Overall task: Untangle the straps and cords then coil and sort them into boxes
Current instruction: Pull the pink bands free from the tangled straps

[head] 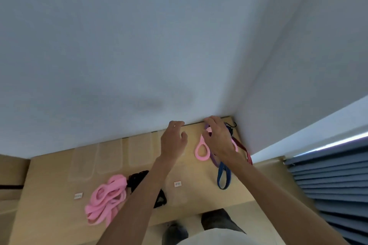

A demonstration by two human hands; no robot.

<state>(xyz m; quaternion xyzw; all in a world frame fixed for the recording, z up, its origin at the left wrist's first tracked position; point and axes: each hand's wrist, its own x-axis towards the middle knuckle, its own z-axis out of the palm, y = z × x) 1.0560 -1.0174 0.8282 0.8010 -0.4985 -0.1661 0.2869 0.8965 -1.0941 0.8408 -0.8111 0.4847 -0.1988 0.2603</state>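
My right hand [219, 141] reaches into the tangle at the right of the frame, near the far corner of the table [195, 193], because that is where the unsorted straps lie knotted together. Its fingers [212, 123] curl down over the pink loop [202, 150], though I cannot tell whether they pinch it or only rest on it. A purple strap [216, 162], a blue strap [224, 177], a dark red strap [242, 146] and a black cord [231, 129] run out from under that hand.

My left hand [173, 139] hovers just beside it, fingers loose and holding nothing, probably ready to steady the pile while I pull a strand free.

The clear boxes [111, 155] stand in a row along the wall at centre left, close enough to drop coils into. None looks filled. In front of them, lower left, a pink strap bundle [105, 199] and a black cord pile [139, 179] lie touching, partly under my left forearm. Two small labels [177, 184] sit on the table, likely marking sorting places.
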